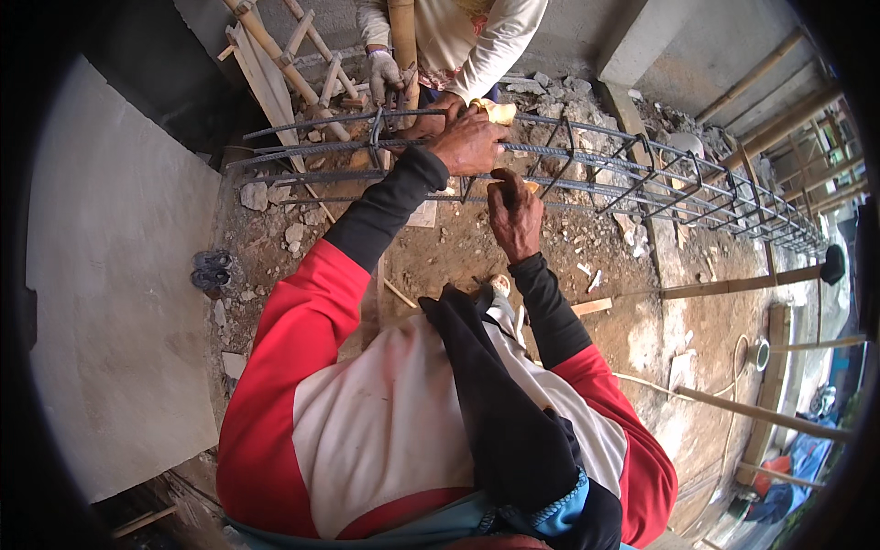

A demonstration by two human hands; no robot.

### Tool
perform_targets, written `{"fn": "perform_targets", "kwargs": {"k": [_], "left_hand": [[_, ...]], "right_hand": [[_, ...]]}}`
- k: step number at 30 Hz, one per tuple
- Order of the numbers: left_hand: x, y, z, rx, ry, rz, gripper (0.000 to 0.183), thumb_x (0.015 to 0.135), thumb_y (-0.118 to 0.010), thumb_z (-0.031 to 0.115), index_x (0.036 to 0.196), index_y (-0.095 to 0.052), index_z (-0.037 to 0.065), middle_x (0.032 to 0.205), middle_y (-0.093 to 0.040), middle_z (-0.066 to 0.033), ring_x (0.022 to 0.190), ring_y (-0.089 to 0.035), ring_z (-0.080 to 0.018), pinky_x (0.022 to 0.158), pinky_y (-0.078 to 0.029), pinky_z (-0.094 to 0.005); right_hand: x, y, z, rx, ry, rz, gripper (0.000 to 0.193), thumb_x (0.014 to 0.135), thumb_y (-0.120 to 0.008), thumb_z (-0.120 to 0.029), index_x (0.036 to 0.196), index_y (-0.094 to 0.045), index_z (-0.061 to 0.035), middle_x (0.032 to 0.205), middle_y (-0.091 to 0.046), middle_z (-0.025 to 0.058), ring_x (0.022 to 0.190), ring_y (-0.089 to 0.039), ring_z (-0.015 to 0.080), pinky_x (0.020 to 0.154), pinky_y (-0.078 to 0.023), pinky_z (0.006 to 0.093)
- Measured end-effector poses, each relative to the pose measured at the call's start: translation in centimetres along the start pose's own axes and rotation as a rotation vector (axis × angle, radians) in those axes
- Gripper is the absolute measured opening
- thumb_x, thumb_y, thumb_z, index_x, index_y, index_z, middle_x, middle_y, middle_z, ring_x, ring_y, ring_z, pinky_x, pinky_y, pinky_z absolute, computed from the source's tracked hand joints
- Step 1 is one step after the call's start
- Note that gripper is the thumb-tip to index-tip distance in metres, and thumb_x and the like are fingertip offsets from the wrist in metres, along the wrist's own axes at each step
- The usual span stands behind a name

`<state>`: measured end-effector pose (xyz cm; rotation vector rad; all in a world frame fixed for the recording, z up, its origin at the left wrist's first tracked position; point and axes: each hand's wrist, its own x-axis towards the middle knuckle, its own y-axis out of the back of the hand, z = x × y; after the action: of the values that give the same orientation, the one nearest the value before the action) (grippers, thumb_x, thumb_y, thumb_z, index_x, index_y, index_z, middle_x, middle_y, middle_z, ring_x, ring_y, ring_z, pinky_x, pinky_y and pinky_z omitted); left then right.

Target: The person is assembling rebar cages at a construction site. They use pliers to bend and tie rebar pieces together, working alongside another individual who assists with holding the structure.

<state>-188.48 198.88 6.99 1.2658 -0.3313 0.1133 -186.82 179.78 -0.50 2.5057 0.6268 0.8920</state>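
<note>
A long cage of steel rebar [587, 158], with square stirrups tied along it, runs across in front of me. My left hand [466, 147] is closed at the cage's top bars, fingers curled over and partly hidden. Just beyond its fingers is a crumpled pale-yellow piece [495, 112], whose kind I cannot make out. Lower and to the right, my right hand [515, 218] has its fingers bent round the near bar. A small orange-tan bit shows beside its fingertips. Across the cage, a co-worker's bare hand [442, 112] reaches close to my left hand; their gloved hand [383, 73] is farther left.
A bamboo post [403, 37] stands by the co-worker, and a wooden ladder-like frame [293, 55] leans at the far left. Rubble lies on the dirt ground under the cage. Dark shoes [212, 269] sit by the grey slab [119, 284]. Bamboo poles [761, 412] cross the right side.
</note>
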Motion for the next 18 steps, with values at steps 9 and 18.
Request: {"fn": "perform_targets", "kwargs": {"k": [9, 18], "left_hand": [[-2.7, -1.5, 0.1, 0.052, -0.129, 0.367, 0.036, 0.090, -0.071, 0.021, 0.126, -0.072, 0.014, 0.124, -0.069, -0.0153, 0.119, -0.062, -0.0321, 0.116, -0.029, -0.0577], [-0.7, -2.1, 0.4, 0.038, 0.059, 0.431, 0.021, 0.081, -0.082, 0.029, 0.101, -0.080, 0.022, 0.083, -0.072, -0.0069, 0.101, -0.067, -0.0253, 0.108, -0.032, -0.0531]], "right_hand": [[4.4, 5.7, -4.6, 1.035, -0.692, -0.188, 0.030, 0.098, -0.063, -0.023, 0.110, -0.069, 0.0030, 0.074, -0.048, -0.0058, 0.055, -0.037, 0.0042, 0.050, -0.029, 0.0237], [-0.3, 7.5, -6.8, 0.476, -0.209, -0.090, 0.032, 0.101, -0.066, -0.022, 0.125, -0.069, 0.0000, 0.084, -0.068, 0.0044, 0.073, -0.057, 0.0094, 0.069, -0.049, 0.0282]]}}
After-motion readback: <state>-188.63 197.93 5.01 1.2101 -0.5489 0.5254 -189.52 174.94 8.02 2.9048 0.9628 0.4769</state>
